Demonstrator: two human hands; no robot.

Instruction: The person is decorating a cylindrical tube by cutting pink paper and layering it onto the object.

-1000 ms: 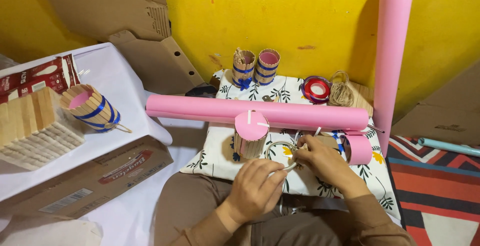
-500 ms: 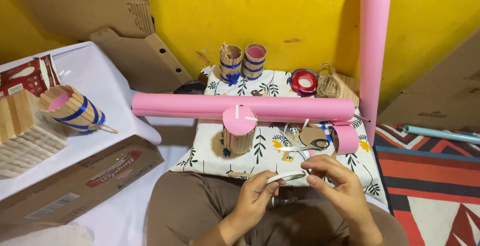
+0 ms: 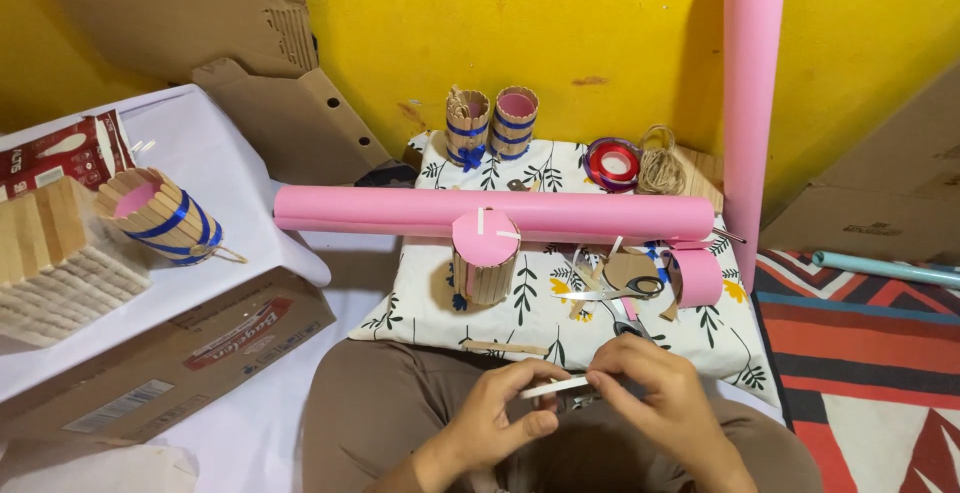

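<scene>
From the head view we see both hands low in the frame, over the lap. The left hand (image 3: 497, 413) and the right hand (image 3: 655, 393) meet on a thin white strip (image 3: 553, 388): the left thumb and fingertips pinch its left end, and the right fingers close on its right end, so both grips are narrow and holding the strip. The strip lies nearly level, just in front of the near edge of the leaf-patterned cushion (image 3: 560, 303).

On the cushion, a small stick cup with a pink paper lid (image 3: 485, 253) stands upright, touching the long pink paper roll (image 3: 490, 211) that lies across the cushion's width. Scissors (image 3: 610, 298) lie just beyond the right hand, beside paper scraps and a short pink paper curl (image 3: 697, 275). Between the hands and the cup we find a bare patch of cushion.

At the far edge, near the yellow wall, stand two stick cups with blue bands (image 3: 490, 123), a red ribbon spool (image 3: 612, 163) and a twine ball (image 3: 660, 168). A second pink roll (image 3: 752, 93) stands upright at the right.

On the left, a white table (image 3: 230, 173) carries a tipped stick cup (image 3: 160, 215) and a stack of sticks (image 3: 50, 258); a cardboard box (image 3: 170, 353) lies below its edge, close to the left knee.
</scene>
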